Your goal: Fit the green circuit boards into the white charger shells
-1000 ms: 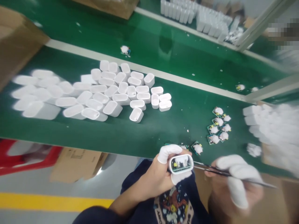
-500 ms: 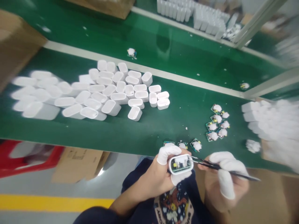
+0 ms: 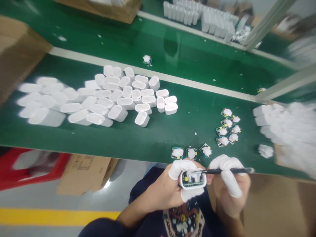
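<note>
We cannot tell whether tweezers (image 3: 216,171) touch contents of white housing (image 3: 194,188). Print on lower carton (image 3: 82,177): too blurred to read. Upper-left carton (image 3: 22,52): cut off. White pile (image 3: 293,131): blurred, cropped right.

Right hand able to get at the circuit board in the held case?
Likely yes: the tweezers in the right hand reach the mouth of the case, the circuit board partly shows there, and the left hand grips the outside.

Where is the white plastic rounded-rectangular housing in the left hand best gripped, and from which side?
Probably across the two long outer walls of the white plastic housing, just behind the rim, coming from the person's left. Its open mouth faces the viewer, and thin black tweezers reach it from the right. White-covered fingers of the left hand lie along both walls.
</note>
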Demonstrator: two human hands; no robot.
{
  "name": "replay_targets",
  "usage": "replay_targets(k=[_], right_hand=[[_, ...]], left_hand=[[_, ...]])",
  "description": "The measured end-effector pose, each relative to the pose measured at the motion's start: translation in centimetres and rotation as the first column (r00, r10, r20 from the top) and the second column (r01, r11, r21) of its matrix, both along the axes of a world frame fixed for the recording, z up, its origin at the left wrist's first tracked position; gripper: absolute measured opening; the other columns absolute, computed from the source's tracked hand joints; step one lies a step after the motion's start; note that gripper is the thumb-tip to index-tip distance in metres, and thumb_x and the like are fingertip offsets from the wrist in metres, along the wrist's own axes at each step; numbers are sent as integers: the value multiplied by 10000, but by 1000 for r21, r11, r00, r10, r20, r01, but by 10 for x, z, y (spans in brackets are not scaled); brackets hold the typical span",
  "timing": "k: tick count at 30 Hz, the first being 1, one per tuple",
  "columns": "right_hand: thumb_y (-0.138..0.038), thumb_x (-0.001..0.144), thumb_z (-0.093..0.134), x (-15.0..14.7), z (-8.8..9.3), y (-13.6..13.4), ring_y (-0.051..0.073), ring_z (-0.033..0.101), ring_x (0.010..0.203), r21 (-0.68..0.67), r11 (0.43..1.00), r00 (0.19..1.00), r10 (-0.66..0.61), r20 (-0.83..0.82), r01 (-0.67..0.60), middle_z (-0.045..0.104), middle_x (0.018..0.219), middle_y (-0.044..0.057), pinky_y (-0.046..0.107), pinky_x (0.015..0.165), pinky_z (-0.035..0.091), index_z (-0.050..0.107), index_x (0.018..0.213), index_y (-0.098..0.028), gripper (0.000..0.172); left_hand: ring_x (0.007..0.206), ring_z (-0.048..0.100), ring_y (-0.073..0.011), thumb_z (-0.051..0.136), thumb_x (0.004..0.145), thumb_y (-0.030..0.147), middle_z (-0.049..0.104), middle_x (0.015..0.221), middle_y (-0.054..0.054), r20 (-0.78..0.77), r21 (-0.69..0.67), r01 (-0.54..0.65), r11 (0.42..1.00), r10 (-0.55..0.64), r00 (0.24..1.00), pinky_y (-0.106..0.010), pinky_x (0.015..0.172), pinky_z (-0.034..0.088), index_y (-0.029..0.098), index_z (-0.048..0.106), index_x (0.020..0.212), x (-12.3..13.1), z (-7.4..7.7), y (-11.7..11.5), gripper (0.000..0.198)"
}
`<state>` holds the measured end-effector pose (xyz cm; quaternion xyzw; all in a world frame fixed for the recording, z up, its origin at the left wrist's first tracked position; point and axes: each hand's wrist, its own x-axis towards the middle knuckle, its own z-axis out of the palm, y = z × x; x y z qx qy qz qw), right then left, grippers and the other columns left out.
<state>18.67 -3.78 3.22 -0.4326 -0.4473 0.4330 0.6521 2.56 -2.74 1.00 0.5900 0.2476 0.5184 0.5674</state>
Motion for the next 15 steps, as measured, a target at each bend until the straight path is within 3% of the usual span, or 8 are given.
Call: replay_targets(k=[3,5,8,10,11,12,13,15], right_hand=[[-255,988,681,4,6,-7,136,543,533,28,998,997,-59,59,57,589,768,-6,247,416,409,689,943,-237,49],[-263,985,671,10,7,-7,154,544,551,115,977,977,-191,92,180,552,751,-6,245,393,386,681,951,-243,40],[-274,1010,605,28,3,2,196,585,632,287,896,900,-398,180,339,551,747,11,270,423,422,661,911,-239,119],[-284,1045,544,42,-3,16,204,617,689,355,881,813,-442,380,313,635,835,44,287,489,472,663,906,-231,191],[-281,1056,521,48,-6,26,209,639,723,353,904,737,-406,540,240,670,892,64,300,543,505,674,915,-224,215],[-271,1063,500,52,-10,37,221,663,767,300,944,612,-318,724,136,693,948,86,318,608,537,689,942,-216,232],[-250,1065,481,54,-15,49,240,686,812,187,982,438,-183,880,33,706,990,110,340,668,558,706,982,-203,245],[-189,1051,462,50,-26,76,285,715,874,-90,992,86,97,992,-87,717,1010,157,375,739,581,733,1059,-163,273]], left_hand=[[986,771,-187,759,928,124,767,1131,-56,-24,53,-21,998,22,999,-268,837,610,317,529,1301,-1,1,2,479],[991,771,-186,766,929,146,774,1130,-62,-43,85,-48,995,52,998,-259,825,611,311,553,1292,-3,-1,4,452],[1008,785,-195,771,931,175,792,1137,-82,-81,131,-95,987,106,991,-261,825,620,290,586,1257,-4,-6,6,392],[1006,796,-200,776,927,181,802,1148,-99,-116,172,-102,980,123,986,-266,834,626,271,606,1228,-3,-9,8,357],[989,800,-199,778,927,184,804,1149,-104,-126,194,-105,975,131,983,-266,832,628,263,613,1217,-3,-10,9,343],[955,803,-191,775,928,183,807,1141,-104,-132,213,-106,971,136,982,-260,820,629,258,618,1207,-3,-11,11,329],[912,802,-180,768,932,181,809,1125,-97,-134,225,-109,968,142,981,-250,799,627,255,624,1194,-2,-11,12,308],[846,791,-163,748,942,183,811,1084,-78,-136,227,-121,966,154,979,-236,764,620,250,634,1147,-1,-13,13,244]])
